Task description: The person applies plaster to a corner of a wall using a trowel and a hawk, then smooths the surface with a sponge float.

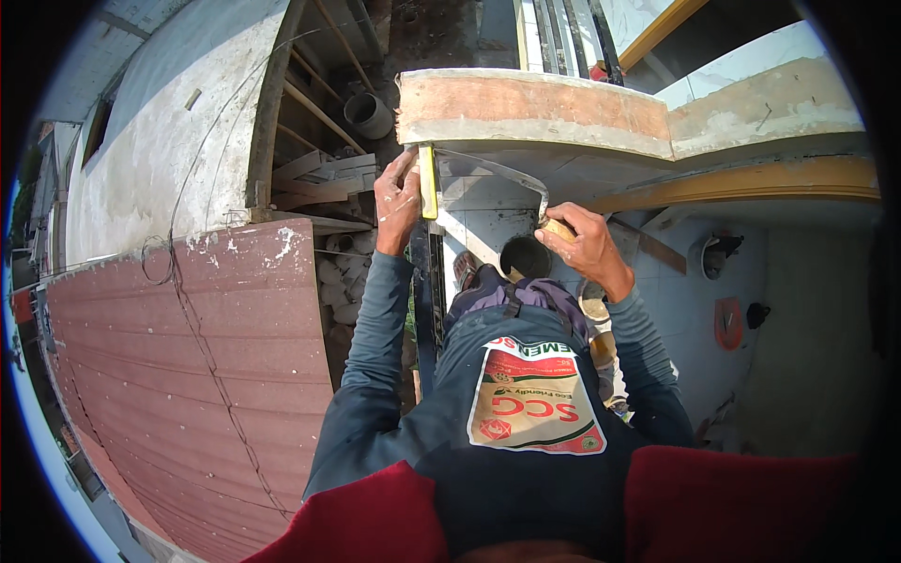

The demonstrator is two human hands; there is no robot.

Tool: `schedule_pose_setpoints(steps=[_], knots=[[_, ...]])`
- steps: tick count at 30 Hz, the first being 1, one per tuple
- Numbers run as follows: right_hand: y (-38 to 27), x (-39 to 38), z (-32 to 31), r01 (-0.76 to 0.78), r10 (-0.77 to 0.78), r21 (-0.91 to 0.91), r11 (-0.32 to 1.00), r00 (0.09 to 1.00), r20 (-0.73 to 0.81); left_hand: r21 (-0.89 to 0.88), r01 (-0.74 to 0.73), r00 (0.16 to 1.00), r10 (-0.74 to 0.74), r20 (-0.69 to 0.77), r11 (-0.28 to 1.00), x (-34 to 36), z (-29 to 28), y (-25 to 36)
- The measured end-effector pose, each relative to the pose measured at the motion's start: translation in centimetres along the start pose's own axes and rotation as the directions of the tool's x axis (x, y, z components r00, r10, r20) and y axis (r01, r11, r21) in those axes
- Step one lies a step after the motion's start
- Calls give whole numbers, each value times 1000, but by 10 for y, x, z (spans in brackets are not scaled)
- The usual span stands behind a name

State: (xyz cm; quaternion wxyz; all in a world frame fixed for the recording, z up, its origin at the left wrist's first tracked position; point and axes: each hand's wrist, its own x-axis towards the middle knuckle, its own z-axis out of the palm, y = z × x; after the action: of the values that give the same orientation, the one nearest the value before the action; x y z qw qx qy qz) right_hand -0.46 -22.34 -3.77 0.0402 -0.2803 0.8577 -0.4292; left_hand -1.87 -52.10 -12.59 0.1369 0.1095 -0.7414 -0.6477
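My left hand [398, 203] is closed around a short, straight yellow bar [429, 184], held upright with its top end at the left corner of the wall. What the bar's far side looks like is hidden. My right hand [591, 246] grips the wooden handle of a trowel [542, 188], whose bent metal neck curves up and left. The trowel's thin blade lies close under the wall's front edge, right of the bar; whether it touches the wall, I cannot tell. The wall's top [526, 105] has an orange-brown face bordered by grey cement.
A maroon corrugated roof [188, 347] and a pale plastered wall [178, 122] lie to the left, with a loose cable across them. Below my hands stand a dark bucket [526, 258] and black metal rails [425, 300]. Another bucket [715, 255] sits at right on the tiled floor.
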Motion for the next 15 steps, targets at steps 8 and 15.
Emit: schedule_pose_setpoints(steps=[8, 15], knots=[[12, 16, 25, 31, -31, 4, 1000, 999, -25, -72, 14, 1000, -13, 18, 997, 1, 1, 0], [8, 17, 3, -7, 7, -11, 1000, 1000, -26, -27, -6, 1000, 7, 28, 1000, 3, -3, -2]])
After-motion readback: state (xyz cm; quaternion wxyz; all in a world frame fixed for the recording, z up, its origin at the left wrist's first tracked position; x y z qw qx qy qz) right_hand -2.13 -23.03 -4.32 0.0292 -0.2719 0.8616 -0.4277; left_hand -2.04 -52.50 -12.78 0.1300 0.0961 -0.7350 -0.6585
